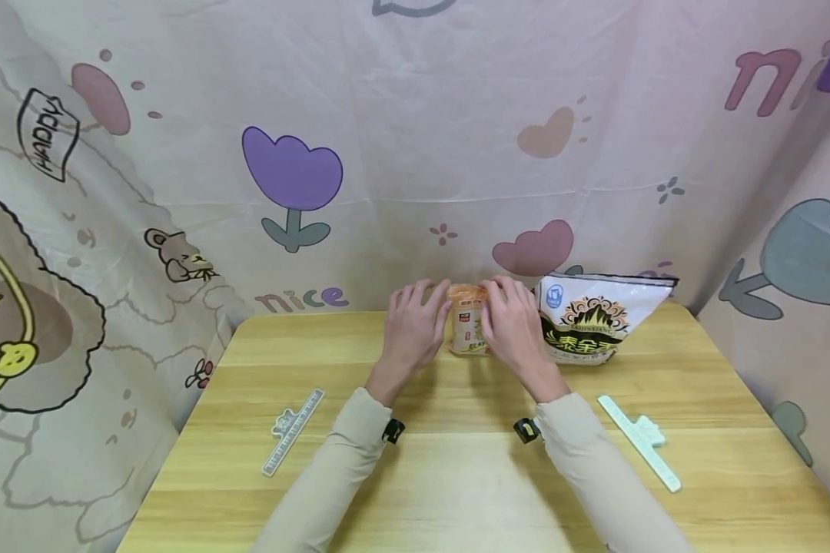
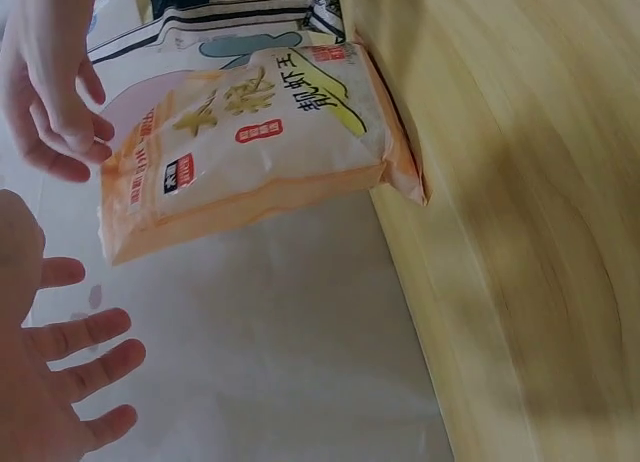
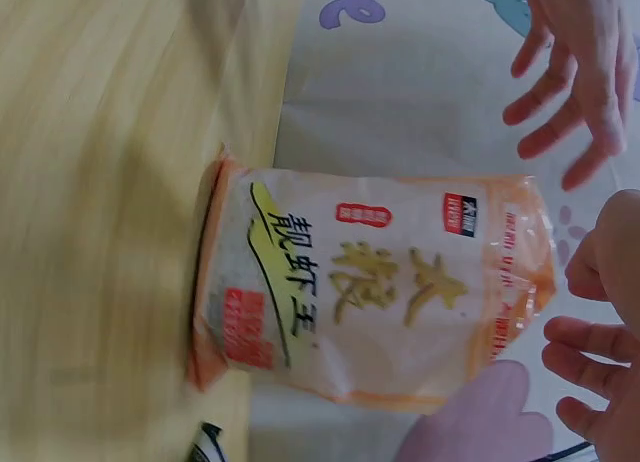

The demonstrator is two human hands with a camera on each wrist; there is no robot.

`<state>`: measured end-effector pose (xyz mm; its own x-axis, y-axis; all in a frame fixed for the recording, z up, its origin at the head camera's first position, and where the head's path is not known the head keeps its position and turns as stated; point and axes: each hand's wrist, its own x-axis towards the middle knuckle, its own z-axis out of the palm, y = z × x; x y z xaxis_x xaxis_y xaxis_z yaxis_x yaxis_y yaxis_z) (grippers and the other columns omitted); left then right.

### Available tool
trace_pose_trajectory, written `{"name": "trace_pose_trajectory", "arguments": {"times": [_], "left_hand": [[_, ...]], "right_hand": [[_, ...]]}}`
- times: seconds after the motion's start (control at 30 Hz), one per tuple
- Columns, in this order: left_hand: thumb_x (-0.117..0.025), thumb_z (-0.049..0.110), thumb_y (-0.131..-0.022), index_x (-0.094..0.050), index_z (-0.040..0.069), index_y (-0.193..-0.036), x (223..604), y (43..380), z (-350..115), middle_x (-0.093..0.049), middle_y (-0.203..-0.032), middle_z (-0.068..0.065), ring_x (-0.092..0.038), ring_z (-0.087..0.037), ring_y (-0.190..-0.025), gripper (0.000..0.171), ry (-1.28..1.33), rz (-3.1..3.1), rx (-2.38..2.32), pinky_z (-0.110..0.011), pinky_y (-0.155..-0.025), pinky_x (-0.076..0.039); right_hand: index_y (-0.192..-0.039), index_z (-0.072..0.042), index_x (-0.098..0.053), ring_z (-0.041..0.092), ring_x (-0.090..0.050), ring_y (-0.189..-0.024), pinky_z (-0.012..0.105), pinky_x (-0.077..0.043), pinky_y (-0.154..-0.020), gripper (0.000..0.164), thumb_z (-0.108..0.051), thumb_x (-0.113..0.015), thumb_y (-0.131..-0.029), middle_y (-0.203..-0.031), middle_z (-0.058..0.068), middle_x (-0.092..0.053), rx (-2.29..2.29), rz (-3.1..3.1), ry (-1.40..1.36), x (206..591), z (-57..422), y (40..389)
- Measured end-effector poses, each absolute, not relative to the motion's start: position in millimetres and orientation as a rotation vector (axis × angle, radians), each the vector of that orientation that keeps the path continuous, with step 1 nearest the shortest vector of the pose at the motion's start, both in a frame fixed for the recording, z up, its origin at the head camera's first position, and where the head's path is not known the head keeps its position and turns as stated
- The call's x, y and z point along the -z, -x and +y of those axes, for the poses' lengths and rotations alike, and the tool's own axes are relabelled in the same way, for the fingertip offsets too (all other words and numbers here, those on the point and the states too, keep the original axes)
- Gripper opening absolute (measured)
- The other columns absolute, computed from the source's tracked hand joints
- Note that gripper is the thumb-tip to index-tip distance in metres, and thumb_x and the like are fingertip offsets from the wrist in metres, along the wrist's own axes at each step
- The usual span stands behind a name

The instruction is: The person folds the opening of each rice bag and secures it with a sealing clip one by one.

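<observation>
An orange-and-white packaged bag (image 1: 466, 326) with Chinese lettering stands upright near the back edge of the table. My left hand (image 1: 415, 326) is at its left upper side, with fingers spread and relaxed; in the left wrist view the left hand (image 2: 70, 367) shows a gap to the bag (image 2: 255, 147). On the other side, my right hand (image 1: 515, 319) overlaps the bag's right edge in the head view. Seen from the right wrist, loosely bent fingers of the right hand (image 3: 600, 352) lie close to the bag's top (image 3: 520, 272) and grip nothing.
A larger white-and-black bag (image 1: 584, 319) stands just right of my right hand. On the wooden table (image 1: 456, 491) lie a clear grey bar clip (image 1: 293, 432) at left and a mint-green bar clip (image 1: 639, 443) at right. A printed cloth (image 1: 415, 153) hangs behind.
</observation>
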<state>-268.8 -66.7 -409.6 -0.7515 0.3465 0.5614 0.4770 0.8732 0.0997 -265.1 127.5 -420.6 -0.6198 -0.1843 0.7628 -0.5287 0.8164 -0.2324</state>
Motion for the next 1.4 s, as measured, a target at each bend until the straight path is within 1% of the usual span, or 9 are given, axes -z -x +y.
{"name": "trace_pose_trajectory", "arguments": {"times": [0.1,0.37,0.47,0.6,0.77,0.93,1.1,1.2,1.4], "left_hand": [[-0.041,0.039,-0.111,-0.056,0.019,-0.146,412.4,272.6,-62.0,-0.059,-0.137,-0.013,-0.056,-0.033,-0.125,0.043,0.600,-2.507,0.295,-0.051,-0.107,-0.041],[-0.043,0.039,-0.110,-0.057,0.023,-0.146,412.7,280.5,-52.3,-0.059,-0.137,-0.012,-0.056,-0.033,-0.122,0.041,0.566,-2.524,0.250,-0.052,-0.104,-0.042],[-0.044,0.036,-0.110,-0.059,0.022,-0.141,413.6,281.2,-50.7,-0.060,-0.133,-0.010,-0.057,-0.032,-0.119,0.037,0.566,-2.549,0.244,-0.052,-0.103,-0.043],[-0.050,0.032,-0.109,-0.061,0.019,-0.126,414.5,280.7,-49.6,-0.064,-0.121,-0.009,-0.060,-0.030,-0.109,0.024,0.592,-2.536,0.241,-0.051,-0.098,-0.047],[-0.051,0.028,-0.109,-0.060,0.018,-0.113,414.2,278.0,-48.5,-0.062,-0.108,-0.006,-0.059,-0.027,-0.098,0.015,0.645,-2.498,0.244,-0.048,-0.090,-0.051],[-0.054,0.024,-0.108,-0.062,0.018,-0.110,417.0,270.4,-51.5,-0.062,-0.104,-0.004,-0.057,-0.026,-0.094,0.011,0.664,-2.464,0.246,-0.044,-0.082,-0.050],[-0.054,0.021,-0.107,-0.061,0.016,-0.107,422.8,261.6,-58.4,-0.063,-0.102,-0.004,-0.057,-0.026,-0.088,0.009,0.673,-2.434,0.252,-0.044,-0.076,-0.048],[-0.055,0.020,-0.107,-0.061,0.016,-0.106,425.0,256.7,-61.5,-0.063,-0.101,-0.004,-0.057,-0.026,-0.088,0.008,0.667,-2.418,0.270,-0.045,-0.077,-0.049],[-0.055,0.020,-0.106,-0.063,0.014,-0.105,426.4,245.8,-65.8,-0.063,-0.099,-0.005,-0.058,-0.027,-0.088,0.009,0.652,-2.387,0.313,-0.045,-0.079,-0.048]], "right_hand": [[-0.117,0.001,-0.065,0.039,-0.059,-0.105,0.054,-0.047,-0.097,0.026,-0.008,-0.062,-0.093,-0.117,0.020,-0.063,-0.575,-2.215,-0.510,425.2,124.1,267.9],[-0.119,0.000,-0.065,0.038,-0.059,-0.107,0.054,-0.046,-0.097,0.027,-0.010,-0.065,-0.094,-0.118,0.020,-0.063,-0.574,-2.231,-0.476,427.2,118.9,274.5],[-0.113,-0.001,-0.065,0.037,-0.059,-0.105,0.054,-0.044,-0.100,0.020,-0.010,-0.064,-0.095,-0.115,0.018,-0.063,-0.571,-2.235,-0.486,425.8,117.7,274.9],[-0.105,-0.003,-0.065,0.036,-0.060,-0.103,0.056,-0.040,-0.107,0.011,-0.007,-0.062,-0.096,-0.110,0.016,-0.064,-0.571,-2.225,-0.509,427.0,118.5,272.9],[-0.102,-0.003,-0.064,0.036,-0.060,-0.104,0.058,-0.038,-0.110,0.008,-0.008,-0.063,-0.096,-0.110,0.016,-0.065,-0.563,-2.229,-0.516,430.3,121.3,266.6],[-0.101,-0.003,-0.063,0.035,-0.059,-0.105,0.056,-0.035,-0.112,0.010,-0.011,-0.059,-0.098,-0.108,0.015,-0.063,-0.535,-2.263,-0.527,431.1,120.3,259.3],[-0.098,-0.003,-0.063,0.035,-0.060,-0.105,0.054,-0.038,-0.111,0.010,-0.011,-0.058,-0.097,-0.107,0.016,-0.064,-0.513,-2.265,-0.561,432.9,115.4,252.3],[-0.097,-0.003,-0.063,0.035,-0.060,-0.103,0.052,-0.040,-0.109,0.010,-0.011,-0.056,-0.097,-0.106,0.015,-0.063,-0.515,-2.259,-0.586,433.7,112.7,247.7],[-0.096,-0.002,-0.062,0.032,-0.057,-0.095,0.049,-0.044,-0.099,0.010,-0.010,-0.056,-0.096,-0.100,0.013,-0.061,-0.554,-2.214,-0.621,433.7,107.5,238.0]]}}
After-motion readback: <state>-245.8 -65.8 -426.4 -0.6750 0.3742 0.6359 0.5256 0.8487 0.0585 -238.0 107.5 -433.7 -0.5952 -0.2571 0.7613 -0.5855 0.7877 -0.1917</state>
